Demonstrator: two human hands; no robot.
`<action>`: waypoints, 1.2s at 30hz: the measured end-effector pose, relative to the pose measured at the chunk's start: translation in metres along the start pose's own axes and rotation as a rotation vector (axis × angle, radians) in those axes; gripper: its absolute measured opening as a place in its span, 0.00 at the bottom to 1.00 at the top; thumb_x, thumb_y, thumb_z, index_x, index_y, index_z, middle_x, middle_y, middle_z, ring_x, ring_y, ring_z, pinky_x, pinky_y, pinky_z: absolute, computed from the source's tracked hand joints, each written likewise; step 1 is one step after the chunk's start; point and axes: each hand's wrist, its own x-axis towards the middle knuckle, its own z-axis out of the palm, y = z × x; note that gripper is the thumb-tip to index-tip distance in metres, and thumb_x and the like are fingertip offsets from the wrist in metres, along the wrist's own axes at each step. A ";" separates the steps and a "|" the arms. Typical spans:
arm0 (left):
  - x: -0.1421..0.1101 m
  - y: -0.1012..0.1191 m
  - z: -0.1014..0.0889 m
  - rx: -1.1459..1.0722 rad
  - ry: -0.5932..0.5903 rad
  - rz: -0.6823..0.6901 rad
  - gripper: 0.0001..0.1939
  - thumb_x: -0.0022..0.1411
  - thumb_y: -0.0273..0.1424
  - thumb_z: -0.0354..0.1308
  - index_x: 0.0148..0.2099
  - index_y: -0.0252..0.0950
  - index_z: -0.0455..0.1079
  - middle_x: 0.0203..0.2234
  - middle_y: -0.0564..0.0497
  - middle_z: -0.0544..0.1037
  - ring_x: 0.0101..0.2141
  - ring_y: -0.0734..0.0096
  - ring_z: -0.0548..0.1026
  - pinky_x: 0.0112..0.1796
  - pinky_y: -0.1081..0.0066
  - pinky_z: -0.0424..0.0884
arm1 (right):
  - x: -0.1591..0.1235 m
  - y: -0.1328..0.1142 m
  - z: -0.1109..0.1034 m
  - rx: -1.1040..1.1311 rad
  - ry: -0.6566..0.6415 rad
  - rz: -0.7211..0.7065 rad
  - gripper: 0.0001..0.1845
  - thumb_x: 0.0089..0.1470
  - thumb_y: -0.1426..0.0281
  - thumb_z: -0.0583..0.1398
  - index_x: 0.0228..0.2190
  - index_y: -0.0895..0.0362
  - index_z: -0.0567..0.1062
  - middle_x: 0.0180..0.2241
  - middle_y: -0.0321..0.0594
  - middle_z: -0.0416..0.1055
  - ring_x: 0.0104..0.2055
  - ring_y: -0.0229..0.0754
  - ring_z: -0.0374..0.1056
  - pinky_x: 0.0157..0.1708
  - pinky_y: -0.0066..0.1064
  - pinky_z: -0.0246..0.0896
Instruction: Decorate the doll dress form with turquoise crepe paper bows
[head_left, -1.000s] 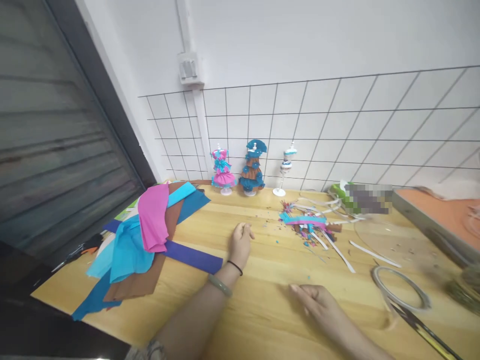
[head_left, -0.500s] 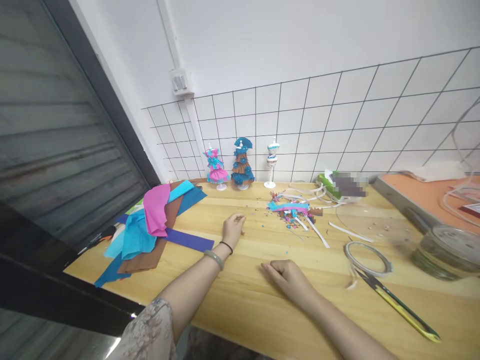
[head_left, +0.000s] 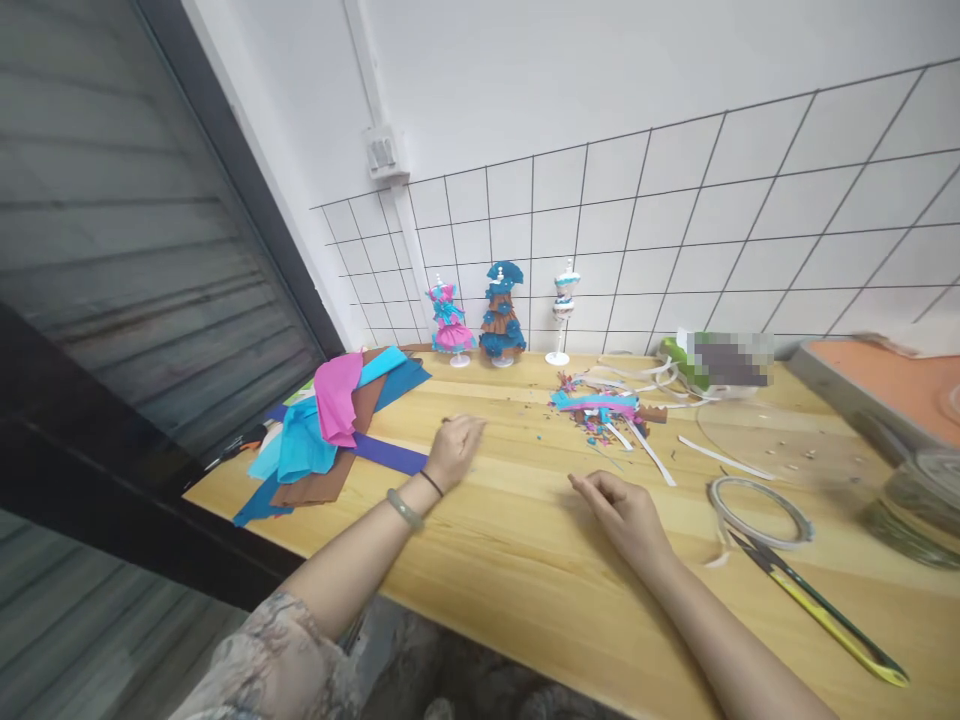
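Note:
My left hand (head_left: 454, 450) hovers over the wooden table, right of the purple paper strip (head_left: 390, 454). Its fingers are loosely stretched to the right, and I see nothing in them. Nearer the table's front, my right hand (head_left: 624, 508) is loosely curled, thumb against the bent fingers, with nothing visible in it. Left of my left hand is a pile of crepe paper, with a pink sheet (head_left: 335, 400), a light blue sheet (head_left: 306, 445) and a brown sheet (head_left: 322, 488). Beyond my right hand lie paper scraps (head_left: 600, 405).
Against the wire grid stand a pink-and-blue dressed mini mannequin (head_left: 451, 325), a brown-and-teal one (head_left: 501, 320) and a mostly white one (head_left: 564, 300). On the right are a tape roll (head_left: 802, 520), yellow-green thread snips (head_left: 825, 612), a clear container (head_left: 922, 510) and an orange-topped box (head_left: 885, 385).
My hands have moved apart: the left slightly leftward, the right further forward and to the right. The view has shifted a little. The paper and mannequins stay where they were.

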 end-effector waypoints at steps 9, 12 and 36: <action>-0.019 -0.033 -0.154 1.134 0.294 0.024 0.30 0.54 0.31 0.55 0.59 0.38 0.54 0.60 0.41 0.49 0.60 0.47 0.41 0.54 0.45 0.42 | -0.007 -0.009 0.005 -0.036 -0.238 -0.038 0.24 0.58 0.57 0.44 0.29 0.56 0.74 0.32 0.40 0.75 0.36 0.43 0.70 0.36 0.28 0.61; -0.017 -0.055 -0.177 1.139 0.263 -0.149 0.30 0.52 0.21 0.52 0.59 0.36 0.55 0.59 0.40 0.52 0.59 0.47 0.45 0.53 0.47 0.46 | -0.007 -0.006 0.008 -0.049 -0.311 -0.009 0.25 0.58 0.56 0.43 0.30 0.55 0.74 0.35 0.41 0.75 0.40 0.45 0.70 0.38 0.29 0.61; -0.019 0.049 -0.119 0.729 0.199 0.154 0.30 0.56 0.33 0.53 0.59 0.30 0.53 0.57 0.41 0.56 0.58 0.60 0.53 0.56 0.61 0.53 | -0.004 -0.009 0.008 0.029 -0.266 0.042 0.24 0.55 0.54 0.46 0.27 0.56 0.75 0.29 0.42 0.75 0.34 0.46 0.70 0.35 0.32 0.61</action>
